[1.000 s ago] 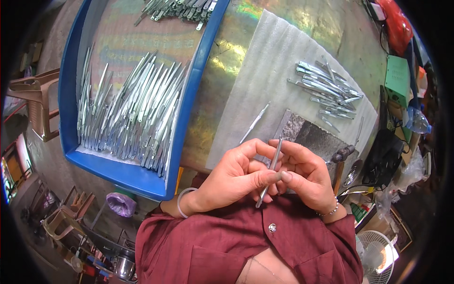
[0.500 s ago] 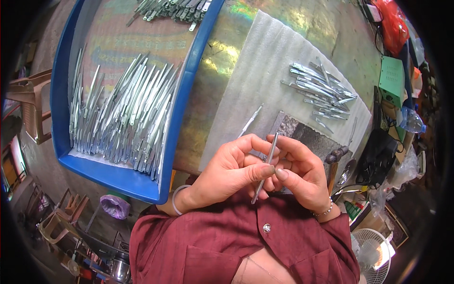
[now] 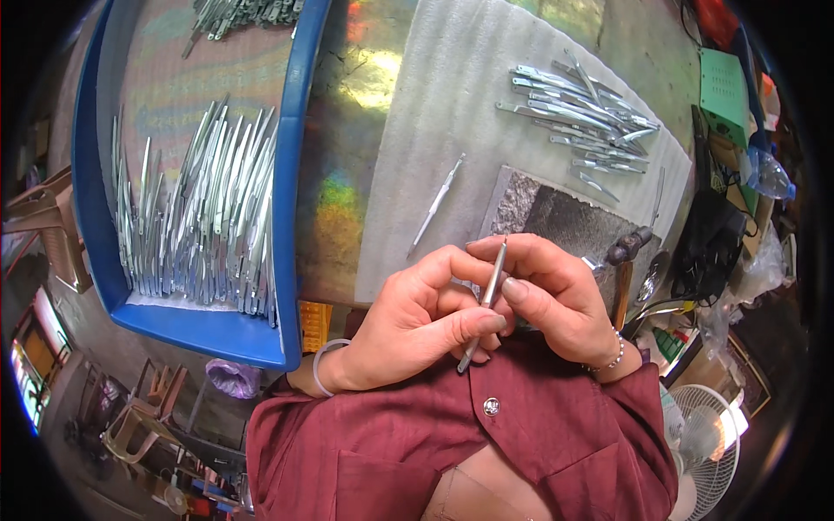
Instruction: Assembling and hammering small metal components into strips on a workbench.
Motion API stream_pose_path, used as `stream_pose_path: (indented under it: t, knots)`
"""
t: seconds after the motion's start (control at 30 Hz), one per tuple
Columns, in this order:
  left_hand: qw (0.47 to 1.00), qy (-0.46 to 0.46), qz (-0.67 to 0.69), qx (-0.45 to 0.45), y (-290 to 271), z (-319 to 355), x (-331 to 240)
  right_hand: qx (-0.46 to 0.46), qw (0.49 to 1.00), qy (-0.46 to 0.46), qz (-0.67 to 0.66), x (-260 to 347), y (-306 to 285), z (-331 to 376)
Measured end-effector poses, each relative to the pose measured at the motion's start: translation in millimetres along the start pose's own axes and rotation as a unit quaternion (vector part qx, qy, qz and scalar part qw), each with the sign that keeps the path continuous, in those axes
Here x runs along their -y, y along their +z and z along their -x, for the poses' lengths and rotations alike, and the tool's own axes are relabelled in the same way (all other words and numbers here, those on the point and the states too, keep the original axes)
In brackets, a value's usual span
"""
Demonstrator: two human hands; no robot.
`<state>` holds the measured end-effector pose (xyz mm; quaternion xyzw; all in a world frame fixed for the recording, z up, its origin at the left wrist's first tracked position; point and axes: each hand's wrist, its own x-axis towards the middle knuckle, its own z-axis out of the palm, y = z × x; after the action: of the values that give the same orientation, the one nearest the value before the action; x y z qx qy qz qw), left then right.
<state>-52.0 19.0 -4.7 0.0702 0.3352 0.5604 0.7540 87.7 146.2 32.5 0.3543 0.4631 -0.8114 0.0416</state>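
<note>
Between my hands a slim grey metal strip (image 3: 493, 291) is held lengthwise, one narrow end pointing away from me and the other toward my shirt. My left hand (image 3: 421, 317) is closed with thumb and fingers round its middle. My right hand (image 3: 556, 308) curls in from the other side, its fingers and thumb gripping the upper part. Just beyond, a dark flat metal block (image 3: 565, 213) lies on white foam sheeting (image 3: 404, 169). One single metal strip (image 3: 437, 204) rests on the foam left of the block. Farther off lies a loose pile of similar strips (image 3: 578, 108).
A blue tray (image 3: 204, 334) on the left holds many metal strips (image 3: 208, 226), with another bunch (image 3: 243, 17) at its far end. A hammer (image 3: 627, 247) sits at the block's right. On the right are a green box (image 3: 723, 95), a plastic bottle (image 3: 769, 178) and a white fan (image 3: 699, 434).
The view has shifted, so the tray and foam sit farther left. The held strip is turned slightly in my fingers; both hands keep their grip on it.
</note>
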Motion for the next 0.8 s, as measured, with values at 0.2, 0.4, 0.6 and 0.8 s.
stream_pose_path:
  t: [0.2,0.4,0.6,0.8]
  knots:
    - [0.999,-0.021,-0.020,0.027,2,3,5,0.002,1.000,-0.013,-0.011,-6,-4,1]
    - [0.999,-0.028,-0.012,0.012,12,5,10,0.005,0.997,0.027,-0.074,-7,-8,9]
    - [0.999,-0.034,-0.001,0.019,14,0,11,-0.022,0.994,0.023,-0.107,-14,-12,12]
    - [0.999,-0.041,-0.003,0.006,23,-1,9,-0.006,0.992,0.000,-0.123,-17,-15,15]
